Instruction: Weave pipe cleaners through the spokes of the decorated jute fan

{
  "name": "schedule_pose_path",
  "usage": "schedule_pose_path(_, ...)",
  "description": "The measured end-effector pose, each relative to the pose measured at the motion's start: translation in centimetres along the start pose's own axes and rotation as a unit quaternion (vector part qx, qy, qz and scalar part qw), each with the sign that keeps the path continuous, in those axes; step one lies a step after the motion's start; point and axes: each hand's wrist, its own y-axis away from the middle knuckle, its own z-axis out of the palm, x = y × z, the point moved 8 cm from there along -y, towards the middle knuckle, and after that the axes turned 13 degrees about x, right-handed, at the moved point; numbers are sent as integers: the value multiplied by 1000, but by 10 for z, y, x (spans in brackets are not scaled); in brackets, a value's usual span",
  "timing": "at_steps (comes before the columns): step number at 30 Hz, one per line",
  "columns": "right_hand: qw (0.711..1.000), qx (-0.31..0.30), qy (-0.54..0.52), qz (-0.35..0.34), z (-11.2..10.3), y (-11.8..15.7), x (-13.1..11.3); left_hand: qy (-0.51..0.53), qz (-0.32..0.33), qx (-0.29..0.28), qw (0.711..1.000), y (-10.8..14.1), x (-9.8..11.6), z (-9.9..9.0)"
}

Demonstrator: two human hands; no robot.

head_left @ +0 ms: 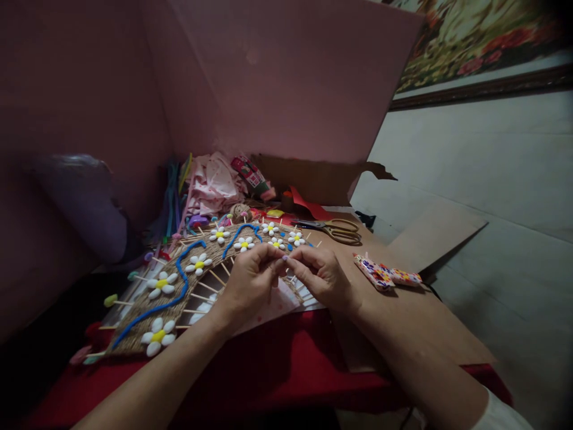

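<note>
My left hand (253,278) and my right hand (321,276) meet fingertip to fingertip, both pinched closed. Between them shows a tiny pale purple piece (285,258), too small to tell its material. Below and behind the hands lies an arched, fan-like panel of woven twine (172,292) on thin wooden sticks. White flowers with yellow centres, such as one daisy-like flower (162,284), sit on the twine. A wavy blue strip (181,275) runs along the left part, and several small blue dots lie near the right end. Coloured blobs cap some outer stick ends.
Gold-handled scissors (342,230) rest on brown cardboard (416,322), beside a floral-patterned hot glue gun (380,273). Crumpled pink cloth (217,182), a twine ball (240,212) and red paper (308,204) lie behind the panel. Pink boards (277,77) stand upright around the red-covered table (277,364).
</note>
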Motion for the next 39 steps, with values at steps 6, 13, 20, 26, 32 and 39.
schedule_pose_path(6, 999, -40, 11, -5, 0, -1, 2, -41, -16, -46, 998, 0, 3, 2)
schedule_pose_path(13, 996, -53, 31, -66, -2, -3, -9, 35, -143, -94, 985, 0, -3, 7)
schedule_pose_path(20, 996, -52, 37, -67, -2, -2, -10, 87, -187, -89, 975, 2, -9, 7)
schedule_pose_path(26, 994, -62, -69, 61, 2, -3, 8, 63, -113, -58, 990, 2, 0, 8)
schedule_pose_path(32, 986, 2, -115, 123, 7, 0, 18, -2, -33, -17, 999, 3, 1, 8)
schedule_pose_path(39, 997, 38, 5, 61, 2, 0, 12, -57, -2, 28, 998, 2, -5, 4)
